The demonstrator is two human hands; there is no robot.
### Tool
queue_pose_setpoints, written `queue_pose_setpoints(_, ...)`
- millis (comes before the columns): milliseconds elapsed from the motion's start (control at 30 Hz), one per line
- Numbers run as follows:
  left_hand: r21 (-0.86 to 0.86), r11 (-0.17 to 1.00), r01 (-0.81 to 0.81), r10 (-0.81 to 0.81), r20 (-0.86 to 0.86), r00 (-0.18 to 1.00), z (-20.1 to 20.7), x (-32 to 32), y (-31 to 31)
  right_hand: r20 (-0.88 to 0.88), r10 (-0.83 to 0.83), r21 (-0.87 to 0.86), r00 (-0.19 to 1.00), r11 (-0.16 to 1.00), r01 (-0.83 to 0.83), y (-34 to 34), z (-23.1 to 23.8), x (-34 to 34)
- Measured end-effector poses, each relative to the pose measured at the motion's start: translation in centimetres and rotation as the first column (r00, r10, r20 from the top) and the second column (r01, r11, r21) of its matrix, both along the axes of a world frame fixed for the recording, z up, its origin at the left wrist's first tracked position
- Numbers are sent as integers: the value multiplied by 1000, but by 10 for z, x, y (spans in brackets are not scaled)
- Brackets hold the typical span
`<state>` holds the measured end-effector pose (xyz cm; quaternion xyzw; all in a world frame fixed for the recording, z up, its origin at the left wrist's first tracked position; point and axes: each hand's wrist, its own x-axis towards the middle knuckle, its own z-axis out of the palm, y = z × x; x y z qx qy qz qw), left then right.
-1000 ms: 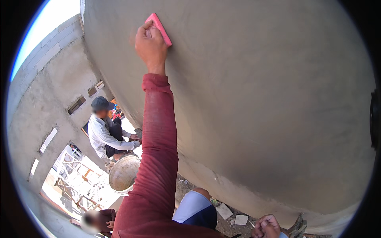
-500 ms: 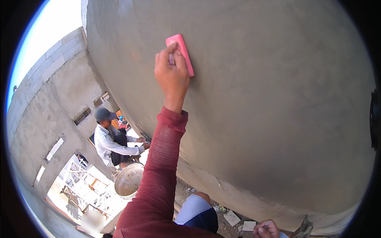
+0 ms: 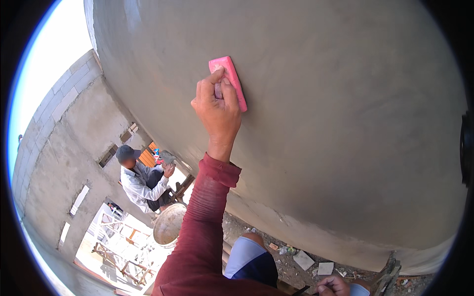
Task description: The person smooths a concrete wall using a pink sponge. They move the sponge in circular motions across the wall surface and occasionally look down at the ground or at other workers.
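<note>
My left hand (image 3: pixel 217 106) is closed round the handle of a pink plastering float (image 3: pixel 236 89). The float's face lies against a broad wall of smooth grey render (image 3: pixel 335 123), high in the view, with its long side tilted. A maroon sleeve covers that arm. Low at the right, my right hand (image 3: pixel 334 286) is curled near my knee, partly cut off by the lower edge. A thin dark piece (image 3: pixel 301 290) shows beside it; whether the fingers hold it cannot be made out.
A co-worker (image 3: pixel 143 182) in a cap and pale shirt squats at the left beside the wall, holding a grey flat tool (image 3: pixel 168 157). A mortar-stained bucket (image 3: pixel 169 224) stands nearby. Broken tiles (image 3: pixel 303 260) and rubble lie below; wooden pieces (image 3: pixel 387 276) stick up at lower right.
The float and my left hand sit slightly lower and further right in the view, which has itself shifted. The co-worker's hands have risen from low by the wall, with the grey tool up.
</note>
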<state>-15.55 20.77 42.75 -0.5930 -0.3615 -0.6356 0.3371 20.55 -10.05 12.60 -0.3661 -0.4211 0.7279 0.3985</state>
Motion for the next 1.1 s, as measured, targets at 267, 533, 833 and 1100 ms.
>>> queue_pose_setpoints(267,-6,987,162,-147,382,912,150,-77,10,8,88,-63,996,994,-87,7,-13,42)
queue_pose_setpoints(533,-42,995,91,-81,207,975,157,-25,11,-69,76,-17,995,997,-77,19,-1,77)
queue_pose_setpoints(833,-2,997,81,-81,101,992,176,14,-7,6,8,93,1000,996,-8,8,-28,85)
queue_pose_setpoints(1100,47,997,58,-57,-21,998,170,36,2,-1,-20,80,1000,997,20,12,-23,85)
